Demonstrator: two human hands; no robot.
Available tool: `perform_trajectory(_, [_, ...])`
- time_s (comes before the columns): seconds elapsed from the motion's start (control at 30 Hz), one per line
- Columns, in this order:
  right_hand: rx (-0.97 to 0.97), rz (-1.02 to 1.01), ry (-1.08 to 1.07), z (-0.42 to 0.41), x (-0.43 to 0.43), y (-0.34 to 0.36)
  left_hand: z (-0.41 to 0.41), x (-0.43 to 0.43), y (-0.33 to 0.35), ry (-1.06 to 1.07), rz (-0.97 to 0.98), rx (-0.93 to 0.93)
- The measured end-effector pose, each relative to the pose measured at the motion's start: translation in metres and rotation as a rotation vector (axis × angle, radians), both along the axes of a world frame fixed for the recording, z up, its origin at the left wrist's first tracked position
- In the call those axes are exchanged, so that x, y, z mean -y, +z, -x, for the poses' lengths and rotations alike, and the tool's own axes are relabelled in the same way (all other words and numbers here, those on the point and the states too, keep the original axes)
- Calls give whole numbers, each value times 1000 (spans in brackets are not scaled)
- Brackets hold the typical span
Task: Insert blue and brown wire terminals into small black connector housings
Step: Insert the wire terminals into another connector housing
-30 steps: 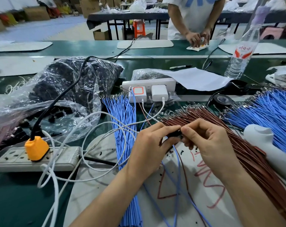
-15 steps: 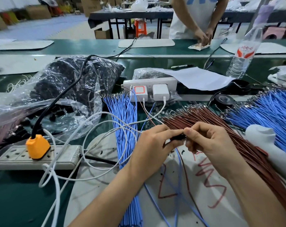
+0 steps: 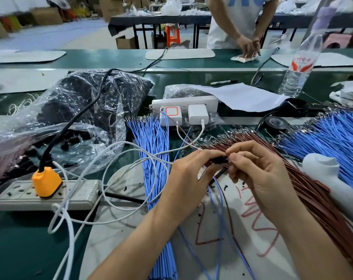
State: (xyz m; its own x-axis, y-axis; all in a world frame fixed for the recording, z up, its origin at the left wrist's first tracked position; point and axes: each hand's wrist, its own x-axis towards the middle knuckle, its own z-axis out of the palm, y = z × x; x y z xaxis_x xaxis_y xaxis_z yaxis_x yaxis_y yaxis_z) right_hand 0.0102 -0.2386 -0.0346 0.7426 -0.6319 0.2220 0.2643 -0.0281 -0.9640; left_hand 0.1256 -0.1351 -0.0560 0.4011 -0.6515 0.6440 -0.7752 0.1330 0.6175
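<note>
My left hand and my right hand meet at the centre, both pinching a small black connector housing between fingertips. Blue and brown wires hang from the housing down over the white mat. A bundle of blue wires lies left of my hands. A bundle of brown wires fans out under and to the right of my right hand. More blue wires lie at the far right. A clear bag of black housings sits at the left.
A grey power strip with an orange plug lies at the left, white cables looping from it. A white strip with chargers, paper, tape roll and water bottle stand behind. A white tool rests right. Another person works across the bench.
Both hands keep their pinch on the housing and have shifted only slightly. The person across the bench has moved their hands a little to the right.
</note>
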Motion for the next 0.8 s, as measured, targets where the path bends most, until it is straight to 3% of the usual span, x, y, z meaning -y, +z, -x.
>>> perform_trajectory(0.1, [-12, 189, -101, -2, -5, -1, 0, 1, -2, 4, 5, -2])
perform_trajectory(0.27, [63, 214, -226, -1, -4, 1, -3, 2, -5, 26, 31, -90])
perform_trajectory(0.4, [-29, 362, -258, -3, -4, -5, -3, 2, -6, -52, 67, -185])
perform_trajectory(0.53, [-145, 497, -237, -9, -9, -14, -4, 1, -3, -83, 74, -153])
perform_trajectory(0.8, [-123, 566, -312, -11, -7, -20, -2, -1, 0, -109, 70, -111])
